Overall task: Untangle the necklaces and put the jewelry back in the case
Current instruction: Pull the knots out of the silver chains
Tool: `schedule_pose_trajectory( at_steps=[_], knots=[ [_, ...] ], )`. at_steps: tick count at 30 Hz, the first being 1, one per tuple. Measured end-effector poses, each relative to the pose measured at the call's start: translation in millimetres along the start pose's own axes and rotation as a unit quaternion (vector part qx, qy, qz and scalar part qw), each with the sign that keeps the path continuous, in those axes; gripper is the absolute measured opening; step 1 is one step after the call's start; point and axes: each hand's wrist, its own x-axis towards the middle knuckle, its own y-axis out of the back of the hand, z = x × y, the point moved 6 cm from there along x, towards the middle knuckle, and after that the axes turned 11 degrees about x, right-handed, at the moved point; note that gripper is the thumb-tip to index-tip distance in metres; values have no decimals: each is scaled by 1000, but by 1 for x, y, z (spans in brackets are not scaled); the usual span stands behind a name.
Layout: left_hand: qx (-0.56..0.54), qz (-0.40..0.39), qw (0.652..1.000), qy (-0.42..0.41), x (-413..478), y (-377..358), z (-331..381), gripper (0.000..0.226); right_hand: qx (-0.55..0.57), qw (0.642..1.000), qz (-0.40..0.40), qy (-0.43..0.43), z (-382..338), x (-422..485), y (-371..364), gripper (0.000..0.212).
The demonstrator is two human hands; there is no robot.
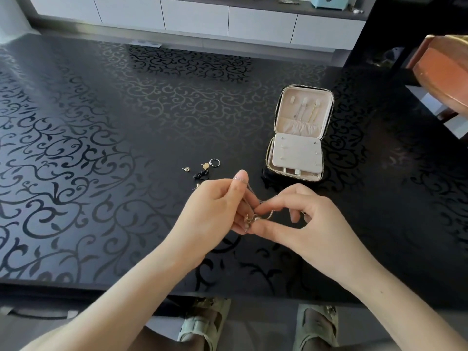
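I see my left hand (215, 206) and right hand (301, 224) raised together just above the near part of the table (101, 138), fingertips meeting around the necklaces (253, 217). The left hand pinches a thin silvery chain between thumb and forefinger, and the strand runs down from there to a small gold and silver knot that the right thumb and forefinger close on; I cannot tell how many chains are in the knot. Just beyond the left hand, loose pieces lie on the table: a ring (214, 162), a gold stud (186, 169), a black cluster (201, 174) with a gold earring (206, 165) beside it, and one more small gold piece (197, 186) right at the knuckles. To the right of these, near the right hand but apart from it, the case (298, 138) lies open, lid tilted back with several chains hung in it above a gathered pocket, and a pale padded panel over the lower tray. The table is glossy black with a scrolling vine pattern and catches a reflection at the far edge. Behind it runs a low white cabinet (197, 19) with a pale blue object (326, 2) on top at the right. An orange-brown chair (443, 69) stands at the right edge. Below the table's near edge I see two feet in pale sandals (316, 325).
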Motion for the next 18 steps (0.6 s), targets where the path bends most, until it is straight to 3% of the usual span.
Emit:
schedule_pose_trajectory(
  at_steps=[10,18],
  knots=[
    [92,38,995,-16,-1,3,2,49,-57,994,30,83,-9,-4,1,15],
    [180,68,980,-47,-3,7,6,49,-78,994,25,75,-11,-5,-1,10]
  ],
)
